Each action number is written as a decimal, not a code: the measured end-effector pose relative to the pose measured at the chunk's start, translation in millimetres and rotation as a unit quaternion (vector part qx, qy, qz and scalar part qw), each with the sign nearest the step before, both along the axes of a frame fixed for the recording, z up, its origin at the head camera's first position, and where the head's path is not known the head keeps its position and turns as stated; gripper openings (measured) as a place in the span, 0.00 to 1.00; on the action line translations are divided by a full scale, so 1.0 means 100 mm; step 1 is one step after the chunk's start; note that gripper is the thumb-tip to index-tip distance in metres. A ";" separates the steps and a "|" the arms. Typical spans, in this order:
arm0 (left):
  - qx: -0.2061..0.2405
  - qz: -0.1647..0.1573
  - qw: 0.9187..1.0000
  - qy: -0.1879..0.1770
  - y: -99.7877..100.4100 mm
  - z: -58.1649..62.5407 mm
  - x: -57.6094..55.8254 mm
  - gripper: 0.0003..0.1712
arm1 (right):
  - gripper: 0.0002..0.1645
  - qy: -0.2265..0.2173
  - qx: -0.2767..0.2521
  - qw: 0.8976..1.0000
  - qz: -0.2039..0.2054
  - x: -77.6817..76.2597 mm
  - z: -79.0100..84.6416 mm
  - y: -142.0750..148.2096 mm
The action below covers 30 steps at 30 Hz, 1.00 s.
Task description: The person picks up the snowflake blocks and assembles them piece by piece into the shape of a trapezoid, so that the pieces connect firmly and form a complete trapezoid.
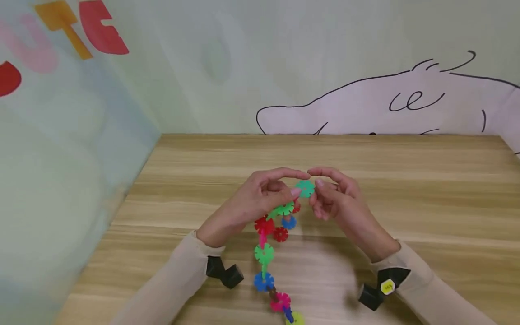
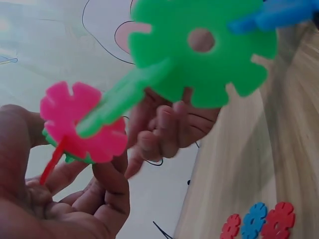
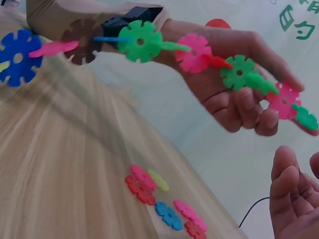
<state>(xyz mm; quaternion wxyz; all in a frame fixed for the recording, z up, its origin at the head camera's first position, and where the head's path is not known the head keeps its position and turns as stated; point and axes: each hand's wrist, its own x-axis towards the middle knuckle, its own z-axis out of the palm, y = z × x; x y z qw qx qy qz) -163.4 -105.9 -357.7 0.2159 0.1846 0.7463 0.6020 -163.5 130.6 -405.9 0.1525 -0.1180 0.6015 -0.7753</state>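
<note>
My left hand [image 1: 270, 192] pinches one end of a chain of notched plastic flower discs, close to a teal disc [image 1: 305, 188] that sticks out at the tip. From there the chain hangs toward me over the table, through a green disc [image 1: 264, 253], a blue disc [image 1: 264, 281] and a pink disc [image 1: 280, 302]. In the right wrist view, a pink disc [image 3: 284, 100] lies by the left fingertips. My right hand [image 1: 339, 194] is beside the teal disc, its fingers loosely bent. A small gap parts it from the chain in the right wrist view.
Several loose discs lie on the wooden table [image 1: 447, 194], among them a blue one [image 3: 169, 215] and a red one [image 3: 140, 189]. A wall [image 1: 227, 90] with a line drawing borders the table's far edge; another wall [image 1: 61, 180] stands at left.
</note>
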 end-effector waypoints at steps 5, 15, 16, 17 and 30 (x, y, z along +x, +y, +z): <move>0.004 0.016 1.000 0.012 -0.04 0.07 0.01 0.21 | 0.19 0.014 0.108 0.994 -0.018 -0.02 -0.15 -0.06; 0.000 0.010 1.000 0.007 -0.03 0.13 0.03 0.19 | 0.11 0.261 0.369 0.888 -0.087 -0.02 -0.55 -0.16; -0.004 0.011 1.000 0.011 -0.03 0.13 0.03 0.19 | 0.11 0.269 0.375 0.883 -0.090 -0.02 -0.56 -0.16; -0.010 0.011 1.000 0.015 -0.02 0.14 0.03 0.19 | 0.12 0.274 0.380 0.879 -0.090 -0.03 -0.56 -0.16; -0.017 0.011 1.000 0.016 -0.01 0.14 0.03 0.20 | 0.13 0.281 0.436 0.852 -0.070 -0.03 -0.57 -0.23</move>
